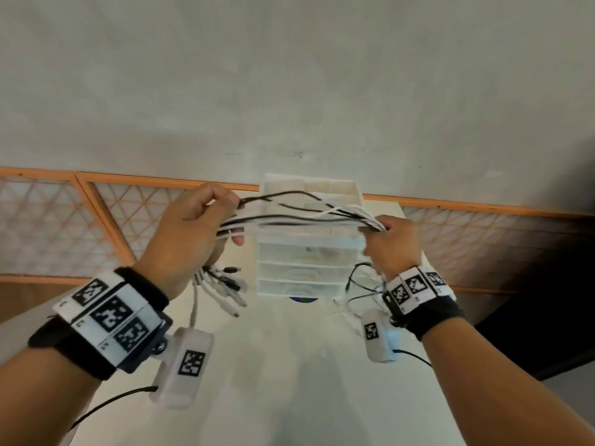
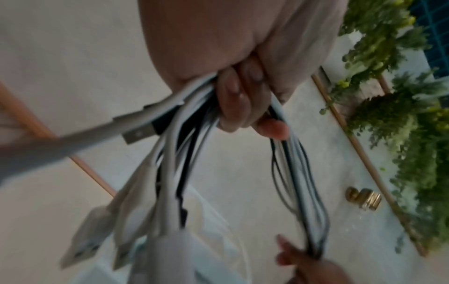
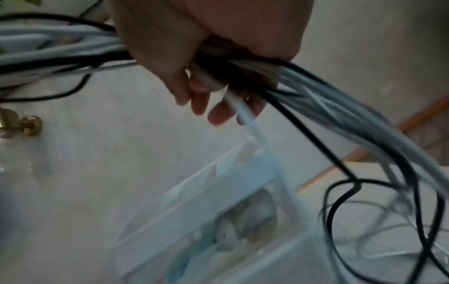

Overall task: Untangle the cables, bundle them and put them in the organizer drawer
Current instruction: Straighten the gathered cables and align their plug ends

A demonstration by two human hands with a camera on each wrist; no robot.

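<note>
Several black and white cables (image 1: 302,218) stretch in a bunch between both hands, held in the air in front of a translucent white organizer (image 1: 309,249) with stacked drawers. My left hand (image 1: 196,226) grips one end of the bunch (image 2: 194,115), and the USB plugs (image 1: 225,288) hang below it. My right hand (image 1: 391,243) grips the other end (image 3: 243,67), with loose loops (image 1: 360,284) trailing down onto the table beside the organizer (image 3: 206,201).
The organizer stands at the far edge of a white table (image 1: 289,365), against a grey wall (image 1: 289,75). An orange-framed lattice panel (image 1: 106,217) runs along the wall on both sides. A brass fitting (image 2: 363,198) and green foliage (image 2: 401,115) show in the left wrist view.
</note>
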